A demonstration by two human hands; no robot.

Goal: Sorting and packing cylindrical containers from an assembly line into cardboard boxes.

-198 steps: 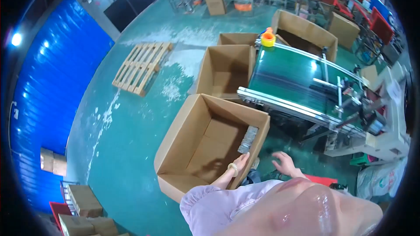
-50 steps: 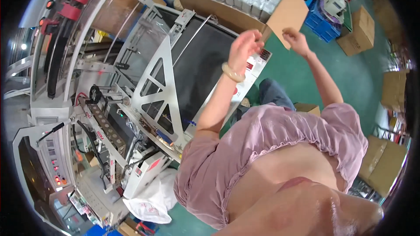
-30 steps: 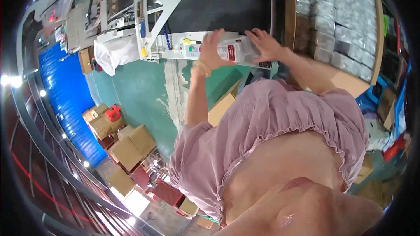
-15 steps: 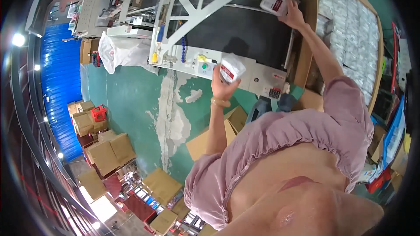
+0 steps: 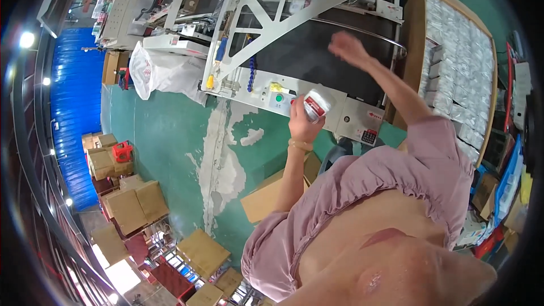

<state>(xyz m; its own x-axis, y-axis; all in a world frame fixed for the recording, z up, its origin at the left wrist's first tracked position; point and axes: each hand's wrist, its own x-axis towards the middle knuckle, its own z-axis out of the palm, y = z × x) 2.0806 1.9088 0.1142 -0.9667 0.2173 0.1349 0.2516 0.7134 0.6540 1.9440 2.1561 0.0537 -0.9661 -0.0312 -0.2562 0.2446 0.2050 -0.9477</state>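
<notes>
My left hand (image 5: 306,127) is closed around a small white pack with a red label (image 5: 316,105), wrapped in clear film. It holds the pack over the machine's white front panel (image 5: 351,116), beside a green button (image 5: 279,98). Above the machine's black conveyor belt (image 5: 300,51), my right hand (image 5: 349,51) is slightly blurred, its fingers stretched to the left with no pack in them. Farther up, a whitish pack (image 5: 297,4) shows partly behind the white slotted bracket (image 5: 266,11).
To the right stands a large cardboard carton (image 5: 416,51) filled with rows of film-wrapped packs (image 5: 453,85). A metal rail (image 5: 368,33) crosses the belt. A white sack (image 5: 167,71) lies at the left. Cardboard boxes (image 5: 136,207) are stacked on the green floor (image 5: 164,130).
My right hand has let go of the white pack it held at the belt's far right and moved left and nearer. The left hand still holds its pack, while the view has shifted slightly.
</notes>
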